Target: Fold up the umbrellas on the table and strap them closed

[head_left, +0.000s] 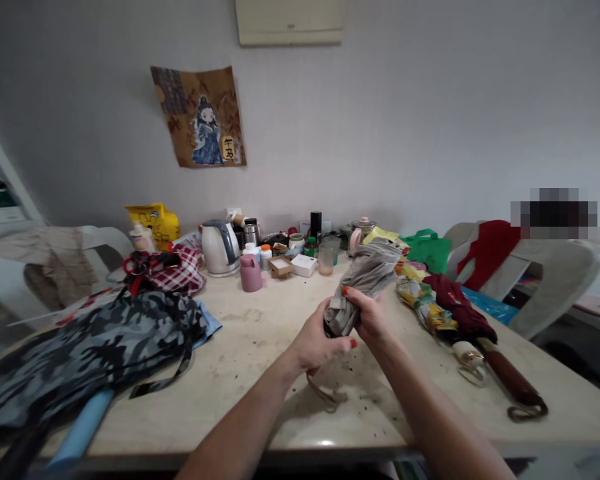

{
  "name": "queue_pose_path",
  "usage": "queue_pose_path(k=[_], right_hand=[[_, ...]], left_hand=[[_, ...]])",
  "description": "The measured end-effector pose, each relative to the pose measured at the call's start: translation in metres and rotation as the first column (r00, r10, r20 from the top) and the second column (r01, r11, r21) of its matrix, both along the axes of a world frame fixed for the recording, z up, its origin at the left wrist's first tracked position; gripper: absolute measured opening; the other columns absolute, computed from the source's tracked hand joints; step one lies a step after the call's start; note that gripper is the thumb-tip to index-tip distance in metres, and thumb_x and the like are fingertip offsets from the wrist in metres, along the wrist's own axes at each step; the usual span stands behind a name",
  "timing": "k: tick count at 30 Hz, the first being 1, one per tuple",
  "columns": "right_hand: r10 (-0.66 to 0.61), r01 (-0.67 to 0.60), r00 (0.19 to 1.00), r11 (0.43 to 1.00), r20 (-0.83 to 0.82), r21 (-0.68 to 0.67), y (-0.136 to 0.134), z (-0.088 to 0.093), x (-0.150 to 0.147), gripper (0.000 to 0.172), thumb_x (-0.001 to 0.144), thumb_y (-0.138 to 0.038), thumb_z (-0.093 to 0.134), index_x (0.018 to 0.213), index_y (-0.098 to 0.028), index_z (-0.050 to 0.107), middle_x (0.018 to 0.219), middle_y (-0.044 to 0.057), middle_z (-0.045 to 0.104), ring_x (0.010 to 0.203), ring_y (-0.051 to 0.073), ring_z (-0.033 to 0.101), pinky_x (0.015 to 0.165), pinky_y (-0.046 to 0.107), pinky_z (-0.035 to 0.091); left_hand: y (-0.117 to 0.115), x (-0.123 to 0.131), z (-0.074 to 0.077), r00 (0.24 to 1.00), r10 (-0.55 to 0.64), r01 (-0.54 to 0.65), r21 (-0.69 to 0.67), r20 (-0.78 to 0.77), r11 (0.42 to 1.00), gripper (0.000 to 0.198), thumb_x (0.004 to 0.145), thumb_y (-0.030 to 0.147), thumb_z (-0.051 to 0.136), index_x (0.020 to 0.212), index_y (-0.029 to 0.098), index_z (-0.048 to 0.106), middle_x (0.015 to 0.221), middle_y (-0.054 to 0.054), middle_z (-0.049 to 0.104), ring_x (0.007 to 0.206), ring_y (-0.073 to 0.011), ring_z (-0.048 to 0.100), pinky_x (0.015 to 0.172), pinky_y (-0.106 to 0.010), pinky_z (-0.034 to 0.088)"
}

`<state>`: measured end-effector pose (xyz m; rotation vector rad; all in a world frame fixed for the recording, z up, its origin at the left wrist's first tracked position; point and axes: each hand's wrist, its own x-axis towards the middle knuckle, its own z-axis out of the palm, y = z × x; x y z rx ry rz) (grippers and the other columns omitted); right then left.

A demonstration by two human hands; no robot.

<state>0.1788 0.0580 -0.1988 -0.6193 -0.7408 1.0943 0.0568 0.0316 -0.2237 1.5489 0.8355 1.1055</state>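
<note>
Hands (317,343) (373,321) hold grey umbrella inside front table edge (325,445)

Pale table (230,373) — kettle (215,247), maroon umbrella (460,310)

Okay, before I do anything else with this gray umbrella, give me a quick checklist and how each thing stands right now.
1. Both hands on the gray umbrella: ok, the left hand and right hand hold its near end.
2. Fabric gathered, not spread open: ok, though it looks loosely bunched.
3. Beige strap tucked in: not ok, it hangs below the left hand.
4. Tabletop clean: not ok, it looks stained and specked.
5. Closing band fastened: cannot tell, the hands cover part of the fabric.
</note>
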Motion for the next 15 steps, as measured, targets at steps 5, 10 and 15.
queue_pose_path(k=[5, 10, 15], right_hand=[[0.276, -0.277, 0.960, 0.961, 0.034, 0.009, -0.010, -0.004, -0.002, 0.038, 0.047, -0.025, 0.079, 0.080, -0.020, 0.061, 0.070, -0.001, 0.068, 0.053, 0.016, 0.060, 0.049, 0.028, 0.054], [0.289, -0.286, 0.950, 0.957, 0.122, -0.038, -0.013, -0.009, -0.010, 0.035, 0.050, -0.029, 0.080, 0.077, -0.018, 0.060, 0.057, -0.002, 0.061, 0.038, 0.013, 0.051, 0.035, 0.025, 0.044], [0.208, -0.217, 0.956, 0.976, 0.207, 0.024, 0.001, -0.021, 0.000, 0.042, 0.050, -0.031, 0.084, 0.085, -0.019, 0.064, 0.080, 0.002, 0.069, 0.065, 0.017, 0.064, 0.062, 0.030, 0.057]], left_hand=[[0.001, -0.014, 0.009, 0.870, -0.293, 0.349, -0.076, 0.397, 0.934, 0.124, 0.044, 0.040, 0.095, 0.149, 0.021, 0.032, 0.135, -0.017, 0.055, 0.121, -0.0332, 0.056, 0.099, -0.040, 0.047], [-0.003, -0.017, 0.009, 0.861, -0.345, 0.409, -0.105, 0.375, 0.906, 0.120, 0.050, 0.048, 0.091, 0.150, 0.023, 0.029, 0.125, -0.016, 0.060, 0.095, -0.0274, 0.067, 0.077, -0.035, 0.054], [-0.007, -0.013, 0.011, 0.942, -0.158, 0.183, -0.060, 0.296, 0.981, 0.074, 0.065, 0.025, 0.081, 0.132, 0.018, 0.051, 0.100, -0.006, 0.067, 0.091, -0.0172, 0.064, 0.078, -0.024, 0.050]])
